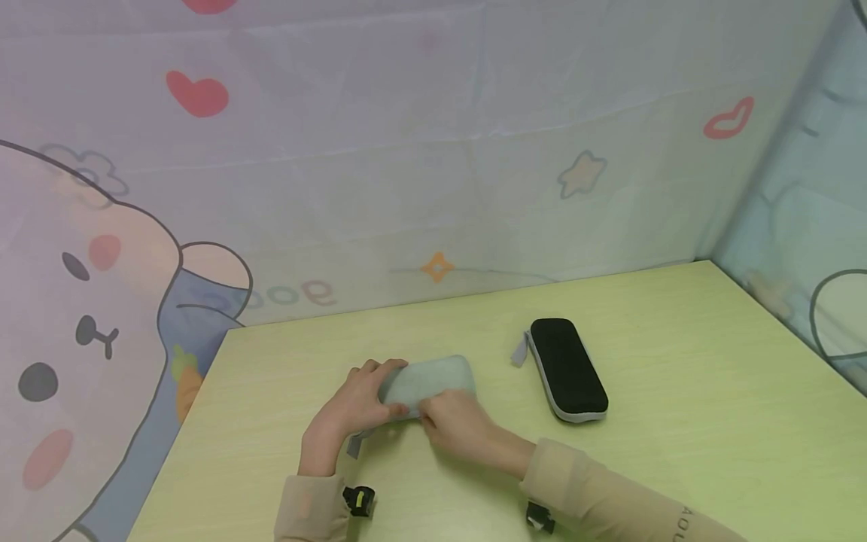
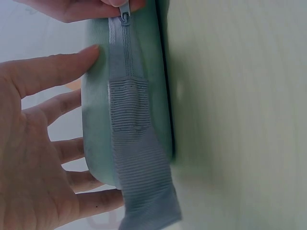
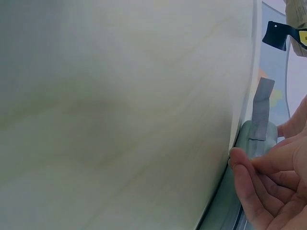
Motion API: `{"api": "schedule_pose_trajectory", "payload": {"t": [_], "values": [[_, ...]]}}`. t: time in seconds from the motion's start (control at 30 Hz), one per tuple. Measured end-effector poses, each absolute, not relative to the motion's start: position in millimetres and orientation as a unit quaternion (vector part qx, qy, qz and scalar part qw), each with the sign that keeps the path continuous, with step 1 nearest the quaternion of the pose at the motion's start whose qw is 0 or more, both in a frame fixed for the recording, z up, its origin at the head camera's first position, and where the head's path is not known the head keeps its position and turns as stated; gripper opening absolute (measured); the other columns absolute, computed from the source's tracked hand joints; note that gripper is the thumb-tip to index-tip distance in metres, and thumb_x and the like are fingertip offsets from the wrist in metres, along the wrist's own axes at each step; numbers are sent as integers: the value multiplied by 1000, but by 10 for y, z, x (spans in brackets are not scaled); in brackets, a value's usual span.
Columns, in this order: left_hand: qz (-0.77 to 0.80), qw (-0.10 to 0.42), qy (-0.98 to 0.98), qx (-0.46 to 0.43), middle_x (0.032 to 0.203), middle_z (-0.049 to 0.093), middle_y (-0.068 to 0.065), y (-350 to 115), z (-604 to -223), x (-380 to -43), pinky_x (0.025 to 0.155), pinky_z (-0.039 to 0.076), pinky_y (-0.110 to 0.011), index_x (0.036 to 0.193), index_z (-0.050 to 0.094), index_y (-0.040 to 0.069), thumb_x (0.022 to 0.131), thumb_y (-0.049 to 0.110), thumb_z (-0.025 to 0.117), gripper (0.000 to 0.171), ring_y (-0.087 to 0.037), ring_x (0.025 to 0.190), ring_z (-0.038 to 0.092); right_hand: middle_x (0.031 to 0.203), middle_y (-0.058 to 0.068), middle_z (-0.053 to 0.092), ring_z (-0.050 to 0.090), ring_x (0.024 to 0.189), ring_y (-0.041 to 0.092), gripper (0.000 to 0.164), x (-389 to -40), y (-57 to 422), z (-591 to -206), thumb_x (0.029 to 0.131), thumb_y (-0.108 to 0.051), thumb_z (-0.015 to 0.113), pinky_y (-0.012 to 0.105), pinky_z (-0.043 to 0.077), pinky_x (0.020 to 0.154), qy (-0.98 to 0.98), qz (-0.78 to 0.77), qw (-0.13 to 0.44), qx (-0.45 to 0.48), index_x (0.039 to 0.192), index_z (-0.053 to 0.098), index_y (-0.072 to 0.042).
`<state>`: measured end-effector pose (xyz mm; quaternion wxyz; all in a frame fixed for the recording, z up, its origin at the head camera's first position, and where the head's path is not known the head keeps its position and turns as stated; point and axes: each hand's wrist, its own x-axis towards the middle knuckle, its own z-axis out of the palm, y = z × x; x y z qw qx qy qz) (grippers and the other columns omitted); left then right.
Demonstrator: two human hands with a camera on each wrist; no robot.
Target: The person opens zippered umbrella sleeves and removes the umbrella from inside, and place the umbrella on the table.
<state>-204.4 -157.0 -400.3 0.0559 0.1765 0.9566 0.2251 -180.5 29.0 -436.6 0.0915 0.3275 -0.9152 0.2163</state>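
A light green zippered case [image 1: 436,376] lies on the table in the head view. My left hand [image 1: 352,410] holds its left end, thumb along the near side and fingers over the far side. At the near side, my right hand [image 1: 463,427] pinches the small metal zipper pull [image 2: 125,8], mostly covered by the fingers in the right wrist view. The left wrist view shows the zipper teeth meeting between the pull and a ribbed grey fabric tab [image 2: 144,182], which hangs off the case's end.
To the right on the pale yellow-green table [image 1: 677,361] lies a black case [image 1: 569,369] with grey sides and a grey tab [image 1: 520,352]. A printed cloth backdrop [image 1: 406,188] stands along the table's far edge.
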Motion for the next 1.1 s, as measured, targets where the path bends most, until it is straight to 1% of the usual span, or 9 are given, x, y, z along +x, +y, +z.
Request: {"api": "schedule_pose_trajectory", "payload": {"t": [0.17, 0.43, 0.63, 0.83, 1.1], "values": [[228, 62, 956, 175, 129, 54, -15, -1569, -4004, -2048, 87, 47, -50, 140, 48, 23, 82, 32, 73, 64, -32, 106, 49, 54, -6, 51, 33, 49, 2, 20, -1806, 272, -4356, 85, -3, 64, 13, 30, 48, -917, 215, 90, 325, 66, 63, -10], [231, 69, 955, 174, 131, 53, -16, -1588, -3999, -2049, 89, 46, -50, 142, 47, 23, 85, 29, 69, 61, -32, 109, 50, 53, -6, 46, 31, 47, 2, 21, -1821, 260, -4341, 85, -2, 62, 13, 27, 46, -915, 219, 80, 329, 65, 63, -9], [233, 69, 954, 176, 130, 53, -16, -1594, -3996, -2054, 88, 46, -50, 141, 47, 23, 85, 28, 69, 61, -32, 109, 50, 53, -6, 49, 31, 46, 1, 20, -1824, 245, -4333, 86, -3, 62, 11, 27, 45, -917, 205, 81, 334, 67, 65, -8], [230, 68, 955, 176, 131, 53, -16, -1595, -4007, -2056, 89, 46, -51, 141, 47, 23, 85, 29, 69, 61, -32, 110, 50, 53, -5, 50, 30, 45, 0, 20, -1811, 220, -4324, 86, -4, 62, 10, 25, 44, -917, 201, 82, 336, 67, 64, -8], [232, 69, 955, 174, 132, 53, -16, -1597, -4010, -2053, 89, 46, -50, 142, 46, 23, 86, 29, 68, 61, -33, 111, 50, 59, -2, 60, 35, 48, 1, 16, -1801, 185, -4313, 86, -4, 64, 12, 30, 46, -915, 198, 85, 342, 70, 66, -8]]}}
